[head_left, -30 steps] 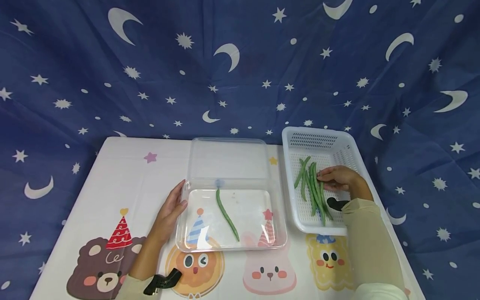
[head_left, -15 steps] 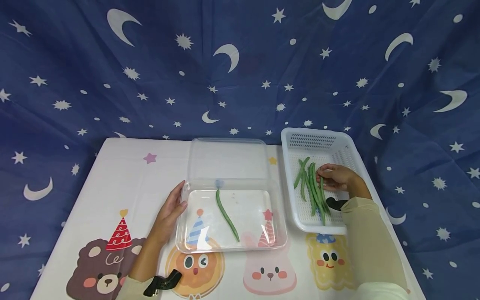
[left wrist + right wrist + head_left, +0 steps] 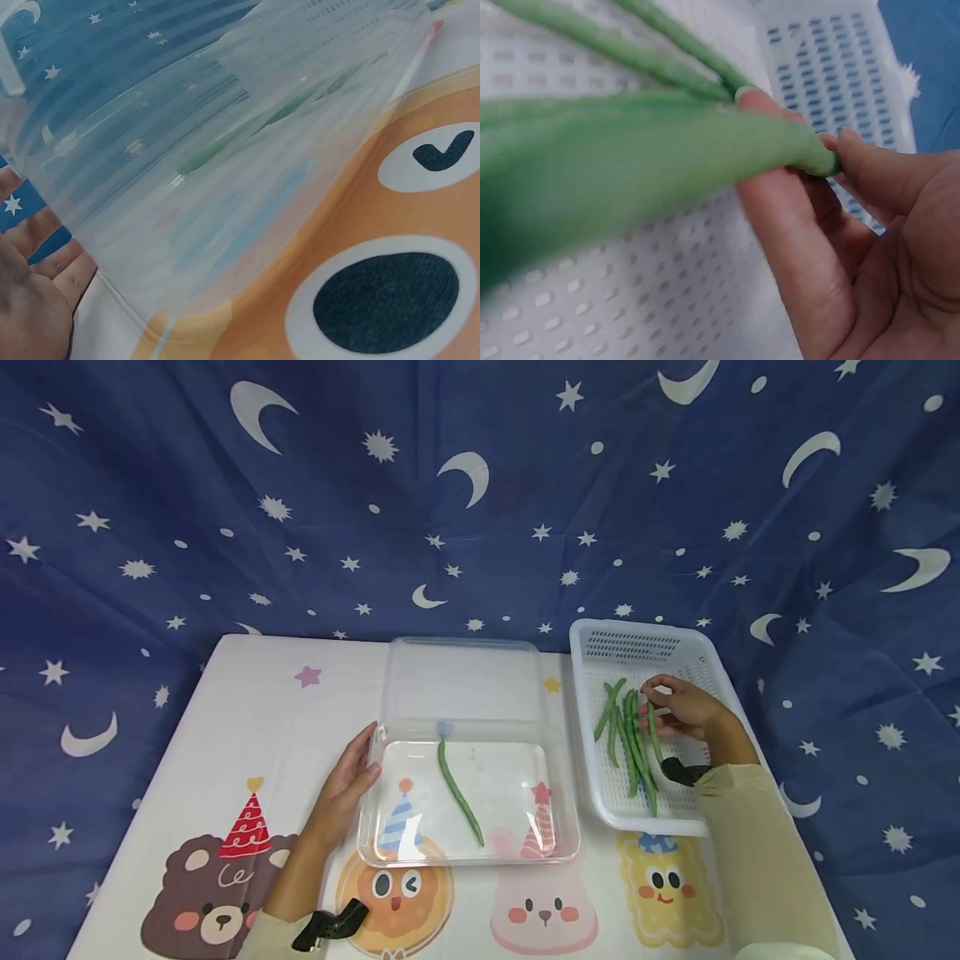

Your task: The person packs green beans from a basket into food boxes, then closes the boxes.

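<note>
My right hand (image 3: 688, 706) pinches one end of a green bean (image 3: 682, 157) between thumb and fingers, over a white perforated basket (image 3: 645, 823). The bean's other end hangs toward the wrist. Several more green beans (image 3: 633, 739) lie in the basket, just left of the fingers. My left hand (image 3: 347, 789) rests at the left side of a clear plastic container (image 3: 510, 777); in the left wrist view its fingers (image 3: 56, 274) lie extended along the container's side. A single green bean (image 3: 459, 793) lies lengthwise inside the container.
The container's clear lid (image 3: 465, 681) is folded open toward the back. A white tablecloth (image 3: 300, 727) with cartoon animals covers the table. Behind it hangs a dark blue curtain (image 3: 337, 485) with moons and stars. The basket stands close to the container's right.
My right hand has lifted the end of one bean and drawn it slightly away from the others. The left hand keeps its place at the container. The head view has shifted slightly.
</note>
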A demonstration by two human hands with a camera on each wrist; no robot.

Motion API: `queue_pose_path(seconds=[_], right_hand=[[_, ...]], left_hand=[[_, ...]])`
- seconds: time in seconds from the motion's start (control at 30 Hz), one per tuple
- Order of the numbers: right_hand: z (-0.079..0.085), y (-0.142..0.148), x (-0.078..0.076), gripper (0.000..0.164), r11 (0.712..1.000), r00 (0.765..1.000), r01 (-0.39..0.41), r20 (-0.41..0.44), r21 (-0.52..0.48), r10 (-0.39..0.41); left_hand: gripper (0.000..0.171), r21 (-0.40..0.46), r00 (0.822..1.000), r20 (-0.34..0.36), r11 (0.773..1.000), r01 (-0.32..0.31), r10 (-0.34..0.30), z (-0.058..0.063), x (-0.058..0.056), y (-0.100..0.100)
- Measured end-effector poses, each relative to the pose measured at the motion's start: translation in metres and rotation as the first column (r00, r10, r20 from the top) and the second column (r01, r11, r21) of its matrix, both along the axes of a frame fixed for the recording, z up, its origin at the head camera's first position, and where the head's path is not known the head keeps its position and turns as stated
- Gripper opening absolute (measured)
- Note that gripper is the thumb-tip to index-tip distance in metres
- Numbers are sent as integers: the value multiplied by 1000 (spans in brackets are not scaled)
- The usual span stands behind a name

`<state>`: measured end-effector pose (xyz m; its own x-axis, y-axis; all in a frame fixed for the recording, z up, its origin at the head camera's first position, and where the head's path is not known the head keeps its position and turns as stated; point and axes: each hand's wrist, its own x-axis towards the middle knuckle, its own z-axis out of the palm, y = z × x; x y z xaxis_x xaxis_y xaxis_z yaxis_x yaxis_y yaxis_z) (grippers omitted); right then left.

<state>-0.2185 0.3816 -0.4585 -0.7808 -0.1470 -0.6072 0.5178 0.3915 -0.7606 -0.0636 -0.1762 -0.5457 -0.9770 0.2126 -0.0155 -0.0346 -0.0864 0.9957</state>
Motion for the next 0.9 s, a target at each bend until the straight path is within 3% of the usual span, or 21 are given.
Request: queue_pose_path(seconds=[0.23, 0.4, 0.6, 0.73, 0.9], right_hand=[[21, -12, 4, 44, 999, 994, -10, -104, 46, 14], [40, -31, 13, 37, 999, 972, 19, -235, 28, -12], [59, -52, 28, 66, 999, 944, -4, -329, 44, 18], [67, -66, 38, 76, 999, 939, -44, -341, -31, 31], [66, -84, 49, 55, 983, 934, -20, -355, -182, -47]], left_hand=[[63, -2, 1000, 10, 1000, -11, 11, 0, 1, 1], [63, -11, 1000, -2, 1000, -8, 8, 0, 0, 2], [63, -8, 1000, -18, 1000, -12, 12, 1, -1, 1], [62, -6, 1000, -27, 1000, -16, 16, -1, -1, -1], [62, -3, 1000, -19, 1000, -10, 10, 0, -1, 0]])
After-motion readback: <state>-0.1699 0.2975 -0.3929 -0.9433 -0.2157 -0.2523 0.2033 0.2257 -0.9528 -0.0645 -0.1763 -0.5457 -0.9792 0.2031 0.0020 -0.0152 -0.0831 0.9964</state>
